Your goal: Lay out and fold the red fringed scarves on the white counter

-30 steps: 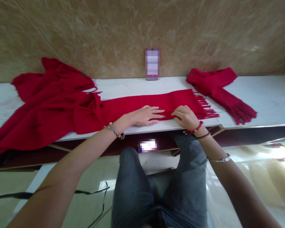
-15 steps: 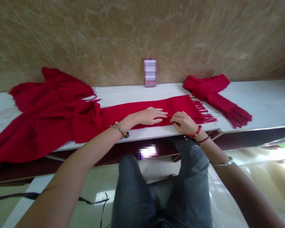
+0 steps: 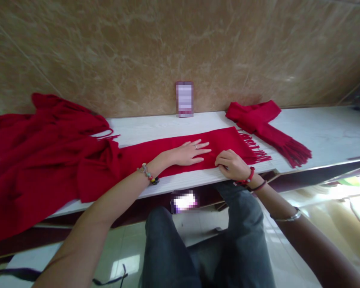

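Observation:
A red scarf (image 3: 150, 151) lies stretched along the white shelf, its fringe at the right end. My left hand (image 3: 189, 154) rests palm down on it with the fingers spread. Close by on the right, my right hand (image 3: 233, 164) has its fingers curled in a pinch at the scarf's near side. Its fingertips touch the cloth, and whatever small bit is between them is hidden. To the left, a big rumpled heap of red cloth (image 3: 48, 160) adjoins the flat strip and hangs over the front edge.
Another red fringed scarf (image 3: 265, 124) lies folded over at the right of the white shelf (image 3: 333, 132). A blurred-out phone (image 3: 185, 99) leans on the marble wall (image 3: 123, 52). Another bright, pixelated screen (image 3: 184, 201) shows below the shelf edge, above my knees.
My left hand's fingers have spread a little wider on the scarf. The right hand keeps its pinch in nearly the same spot. The whole view has shifted slightly.

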A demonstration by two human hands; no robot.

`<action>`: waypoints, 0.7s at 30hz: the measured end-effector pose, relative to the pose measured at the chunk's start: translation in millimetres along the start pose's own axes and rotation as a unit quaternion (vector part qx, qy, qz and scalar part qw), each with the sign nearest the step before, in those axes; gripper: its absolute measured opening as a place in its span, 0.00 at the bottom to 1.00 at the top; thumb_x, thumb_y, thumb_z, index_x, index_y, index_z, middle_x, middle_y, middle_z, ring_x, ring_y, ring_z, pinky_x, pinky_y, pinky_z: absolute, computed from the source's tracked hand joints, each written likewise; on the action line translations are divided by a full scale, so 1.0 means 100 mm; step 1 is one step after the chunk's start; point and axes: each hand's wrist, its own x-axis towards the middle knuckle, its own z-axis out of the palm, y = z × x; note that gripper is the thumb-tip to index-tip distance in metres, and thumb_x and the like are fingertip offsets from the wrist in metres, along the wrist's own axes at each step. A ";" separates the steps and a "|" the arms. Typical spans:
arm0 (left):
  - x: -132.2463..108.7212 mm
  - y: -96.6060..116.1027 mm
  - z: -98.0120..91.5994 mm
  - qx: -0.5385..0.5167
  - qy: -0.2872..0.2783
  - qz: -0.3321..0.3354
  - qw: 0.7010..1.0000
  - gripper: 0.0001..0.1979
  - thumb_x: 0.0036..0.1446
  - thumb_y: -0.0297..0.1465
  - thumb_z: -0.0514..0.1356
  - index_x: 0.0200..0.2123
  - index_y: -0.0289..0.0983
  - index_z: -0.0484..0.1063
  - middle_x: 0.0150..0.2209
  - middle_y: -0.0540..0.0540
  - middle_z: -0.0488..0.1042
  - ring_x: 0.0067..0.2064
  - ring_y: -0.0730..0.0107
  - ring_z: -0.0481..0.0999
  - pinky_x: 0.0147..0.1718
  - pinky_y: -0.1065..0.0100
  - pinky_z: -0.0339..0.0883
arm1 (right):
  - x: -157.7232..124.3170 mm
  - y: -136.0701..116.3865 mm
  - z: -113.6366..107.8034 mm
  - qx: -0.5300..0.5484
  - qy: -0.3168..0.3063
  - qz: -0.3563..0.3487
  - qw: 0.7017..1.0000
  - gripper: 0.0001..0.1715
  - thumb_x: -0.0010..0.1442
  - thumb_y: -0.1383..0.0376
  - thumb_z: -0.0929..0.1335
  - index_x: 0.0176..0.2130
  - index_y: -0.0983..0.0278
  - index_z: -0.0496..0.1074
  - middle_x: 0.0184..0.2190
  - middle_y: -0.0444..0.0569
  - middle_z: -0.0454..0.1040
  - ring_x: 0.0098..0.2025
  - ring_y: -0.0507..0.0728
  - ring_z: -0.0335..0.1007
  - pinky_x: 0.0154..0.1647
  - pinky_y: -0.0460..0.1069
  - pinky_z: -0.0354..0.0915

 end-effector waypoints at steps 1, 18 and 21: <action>0.01 0.02 0.02 -0.005 -0.012 0.026 1.000 0.23 0.65 0.39 0.47 0.63 0.49 0.53 0.67 0.50 0.48 0.68 0.58 0.41 0.61 0.46 0.43 | 0.00 -0.01 0.00 -0.002 0.002 0.002 1.000 0.12 0.54 0.75 0.62 0.30 0.64 0.72 0.30 0.49 0.74 0.33 0.54 0.66 0.36 0.50 0.60; -0.06 -0.08 0.08 -0.020 0.004 0.073 0.997 0.20 0.65 0.34 0.47 0.60 0.50 0.58 0.66 0.51 0.51 0.67 0.62 0.44 0.62 0.51 0.44 | 0.00 -0.05 -0.03 -0.025 0.007 0.028 0.999 0.12 0.54 0.75 0.61 0.30 0.63 0.70 0.28 0.50 0.74 0.32 0.55 0.67 0.34 0.50 0.61; -0.07 -0.07 0.07 -0.024 -0.053 0.060 0.997 0.21 0.65 0.32 0.44 0.60 0.53 0.57 0.66 0.55 0.50 0.67 0.60 0.43 0.61 0.44 0.38 | 0.01 -0.06 -0.04 -0.035 0.006 0.020 0.999 0.12 0.54 0.75 0.61 0.30 0.63 0.70 0.28 0.50 0.74 0.33 0.55 0.67 0.34 0.50 0.61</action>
